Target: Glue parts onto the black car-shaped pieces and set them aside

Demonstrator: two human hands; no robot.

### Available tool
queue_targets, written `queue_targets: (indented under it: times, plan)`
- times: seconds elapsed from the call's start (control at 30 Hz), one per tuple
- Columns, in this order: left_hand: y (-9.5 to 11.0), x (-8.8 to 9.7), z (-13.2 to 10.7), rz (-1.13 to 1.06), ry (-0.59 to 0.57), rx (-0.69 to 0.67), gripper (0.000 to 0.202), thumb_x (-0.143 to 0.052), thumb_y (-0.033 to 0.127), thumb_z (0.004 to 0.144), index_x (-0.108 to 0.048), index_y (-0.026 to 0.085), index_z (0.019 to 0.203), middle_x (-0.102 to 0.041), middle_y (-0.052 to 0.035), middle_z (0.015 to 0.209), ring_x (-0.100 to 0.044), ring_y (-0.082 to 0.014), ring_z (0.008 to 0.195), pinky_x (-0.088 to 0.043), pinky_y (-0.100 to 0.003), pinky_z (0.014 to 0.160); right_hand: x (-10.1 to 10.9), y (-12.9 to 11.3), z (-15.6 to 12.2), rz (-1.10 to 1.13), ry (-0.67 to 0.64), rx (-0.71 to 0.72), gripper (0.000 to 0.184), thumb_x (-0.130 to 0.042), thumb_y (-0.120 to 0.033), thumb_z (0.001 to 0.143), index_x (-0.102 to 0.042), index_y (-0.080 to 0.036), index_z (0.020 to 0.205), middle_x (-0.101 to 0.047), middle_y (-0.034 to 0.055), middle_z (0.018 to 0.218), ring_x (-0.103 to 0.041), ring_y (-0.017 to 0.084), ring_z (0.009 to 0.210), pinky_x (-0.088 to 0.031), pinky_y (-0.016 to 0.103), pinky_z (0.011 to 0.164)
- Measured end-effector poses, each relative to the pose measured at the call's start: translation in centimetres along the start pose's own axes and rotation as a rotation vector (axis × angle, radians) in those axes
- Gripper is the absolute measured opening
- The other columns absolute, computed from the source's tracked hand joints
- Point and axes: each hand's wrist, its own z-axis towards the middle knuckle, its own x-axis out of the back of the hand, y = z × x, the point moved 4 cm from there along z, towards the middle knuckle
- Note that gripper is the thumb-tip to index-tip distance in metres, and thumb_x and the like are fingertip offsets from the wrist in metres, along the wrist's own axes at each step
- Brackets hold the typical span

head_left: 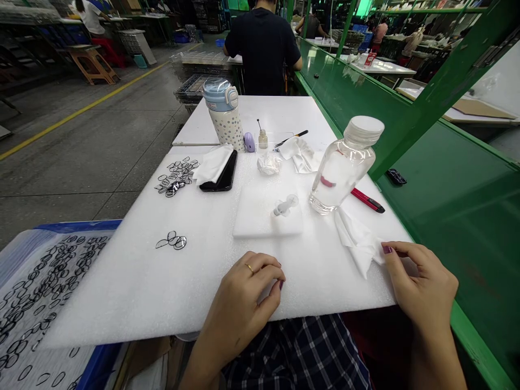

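One white cloth (pixel 355 238) is pinched at its corner between the thumb and forefinger of the right hand (pixel 422 279); it is laid on the foam sheet (pixel 134 292), beside the clear bottle (pixel 345 165). The left hand (pixel 246 295) is held near the sheet's front edge, in front of the foam block (pixel 254 216), its fingers curled towards the thumb; whether anything is gripped there cannot be told. Black rings (pixel 173 189) are seen at left.

A thin gold-coloured ring (pixel 249 267) circled one finger of the left hand (pixel 248 292). Glossy dark purple polish (pixel 388 249) coated the thumbnails of that hand and the right hand (pixel 420 276). Both forearms (pixel 436 346) were bare, and navy plaid cloth (pixel 298 352) with white lines covered the lap.
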Motion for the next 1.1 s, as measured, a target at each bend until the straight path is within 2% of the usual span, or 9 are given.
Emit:
queue_targets:
  times: [1.1]
  plan:
    - [-0.13, -0.09, -0.09, 0.001, -0.016, -0.001, 0.019, -0.050, 0.009, 0.089, -0.063, 0.022, 0.094, -0.061, -0.0019, 0.100, -0.055, -0.0183, 0.097, -0.049, -0.033, 0.080, -0.01, 0.07, -0.03, 0.001, 0.004, -0.012, 0.014, -0.060, -0.032, 0.089, -0.070, -0.022, 0.085, -0.071, 0.0037, 0.087, -0.065, 0.023, 0.083, -0.048, 0.035, 0.070]
